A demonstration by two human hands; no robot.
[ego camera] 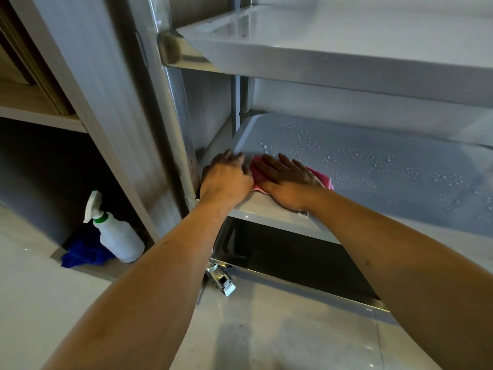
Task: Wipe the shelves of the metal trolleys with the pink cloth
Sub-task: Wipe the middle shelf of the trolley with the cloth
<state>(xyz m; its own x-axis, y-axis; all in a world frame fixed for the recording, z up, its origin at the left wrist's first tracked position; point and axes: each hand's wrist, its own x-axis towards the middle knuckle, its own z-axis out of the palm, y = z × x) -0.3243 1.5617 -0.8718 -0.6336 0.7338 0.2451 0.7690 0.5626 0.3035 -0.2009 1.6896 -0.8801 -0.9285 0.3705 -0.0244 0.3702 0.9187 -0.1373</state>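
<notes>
Pressing the pink cloth [317, 177] flat under our right hand [286, 177], fingers straight and spread, we worked the near left corner of the trolley's middle shelf [386, 169], while our left hand [226, 177] curled its grip over the shelf's corner beside it. Water droplets [298, 140] beaded most of the grey metal, so by our reckoning wiping had barely begun; the top shelf [346, 30] looked dry and glossy, the bottom shelf [293, 255] sat dark and unjudgeable.

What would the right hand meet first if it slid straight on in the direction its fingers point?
Probably the water droplets on the grey metal middle shelf. The right hand lies flat on the pink cloth, fingers pointing up-left toward the shelf's back-left corner; depth there is unclear.
</notes>
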